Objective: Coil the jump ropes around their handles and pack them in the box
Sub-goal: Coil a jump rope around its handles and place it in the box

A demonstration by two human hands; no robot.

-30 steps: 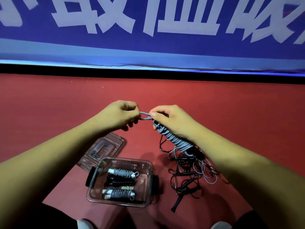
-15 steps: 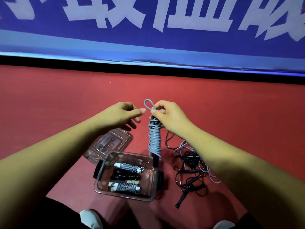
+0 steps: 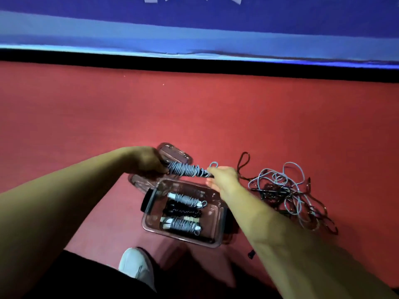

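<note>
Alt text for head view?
Two bare hands hold a coiled grey-blue jump rope at the far rim of a clear plastic box, the left hand gripping one end and the right hand pinching the other. The box holds three coiled ropes, two grey and one black; a tangle of loose ropes lies on the red floor to its right.

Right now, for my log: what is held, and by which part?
A coiled rope: left hand grips one end, right hand pinches the other.
</note>
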